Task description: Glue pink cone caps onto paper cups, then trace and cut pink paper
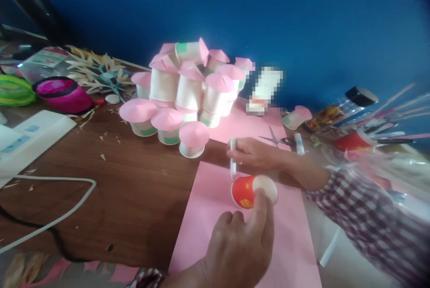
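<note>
A red paper cup (242, 191) with yellow markings lies tilted on a pink paper sheet (198, 216), its pale base turned to the right. Fingers of my left hand (240, 243) press on that base and hold the cup, while the others are curled. Beyond it, my right hand (251, 152) grips a slim white pen (233, 160) upright, its lower end by the cup's rim at the sheet's far edge. Whether the tip touches the paper, I cannot tell.
White cups with pink cone tops (194, 135) are stacked behind. Open scissors (274, 135) rest on another pink sheet (231, 129). On the right are a black-lidded jar (361, 96) and a capped-looking white stick (298, 143). A power strip (43, 140) and white cable (77, 209) lie left.
</note>
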